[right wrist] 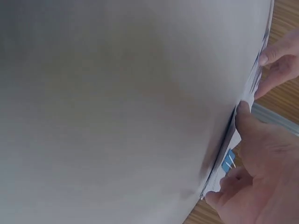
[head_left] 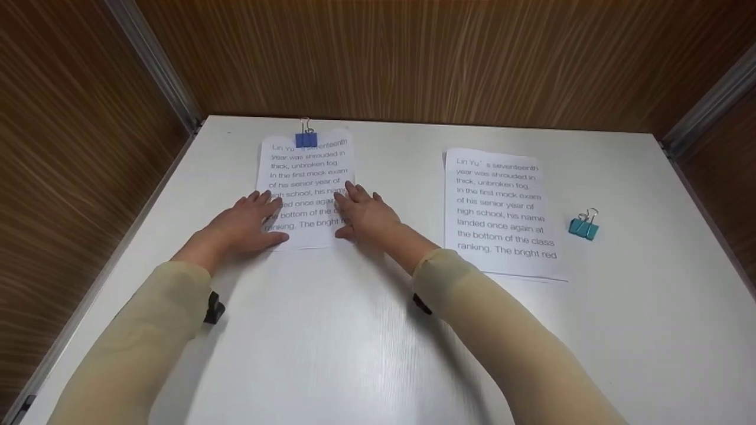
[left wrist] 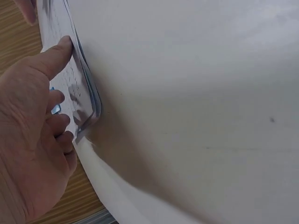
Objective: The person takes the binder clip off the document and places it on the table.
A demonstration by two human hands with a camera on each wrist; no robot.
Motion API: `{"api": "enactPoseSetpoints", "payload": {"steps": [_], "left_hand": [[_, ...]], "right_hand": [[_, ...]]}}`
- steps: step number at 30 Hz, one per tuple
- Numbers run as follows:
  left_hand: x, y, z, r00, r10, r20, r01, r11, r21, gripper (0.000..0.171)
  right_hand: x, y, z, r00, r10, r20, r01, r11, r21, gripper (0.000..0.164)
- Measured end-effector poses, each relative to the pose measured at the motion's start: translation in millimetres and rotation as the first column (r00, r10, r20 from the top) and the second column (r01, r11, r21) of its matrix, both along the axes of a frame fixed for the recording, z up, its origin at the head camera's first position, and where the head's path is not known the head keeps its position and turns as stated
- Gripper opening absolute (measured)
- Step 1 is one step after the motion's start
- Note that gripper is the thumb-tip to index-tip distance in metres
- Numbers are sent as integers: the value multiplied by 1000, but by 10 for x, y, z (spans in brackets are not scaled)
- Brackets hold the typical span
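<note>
a white printed paper stack point(head_left: 307, 177), blue metal binder clip point(head_left: 306, 140) on its top edge, lay left on the white surface point(head_left: 331, 342). left hand point(head_left: 245, 224) and right hand point(head_left: 372, 217) touched its sides, fingers relaxed; rightward lay matching white printed sheets point(head_left: 499, 206) beside a teal metal binder clip point(head_left: 583, 228).

Right hand point(right wrist: 266, 168) sat lower right, thumb tip against the edge of the white papers point(right wrist: 236, 139), a blue clip point(right wrist: 227, 161) with pale wire handles close by its fingers. Left hand point(right wrist: 284, 60) touched the papers farther up. White tabletop point(right wrist: 117, 112) filled most of the view; wood-grain panel point(right wrist: 283, 23) and grey metal strip point(right wrist: 275, 119) showed along the right.
</note>
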State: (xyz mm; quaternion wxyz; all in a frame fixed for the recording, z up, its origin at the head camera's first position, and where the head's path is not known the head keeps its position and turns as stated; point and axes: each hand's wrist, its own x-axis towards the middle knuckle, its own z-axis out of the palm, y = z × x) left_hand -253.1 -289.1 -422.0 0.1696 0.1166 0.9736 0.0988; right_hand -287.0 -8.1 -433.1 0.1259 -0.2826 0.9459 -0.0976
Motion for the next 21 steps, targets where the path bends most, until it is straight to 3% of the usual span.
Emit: {"api": "enactPoseSetpoints", "payload": {"steps": [8,21], "left_hand": [[-14,50,13,998,-23,54,21,999,28,85],[61,176,18,997,-61,49,61,998,-1,83]], "right_hand": [[-70,78,14,994,38,107,-42,998,37,79],[2,236,16,993,87,76,-93,992,87,76]]}}
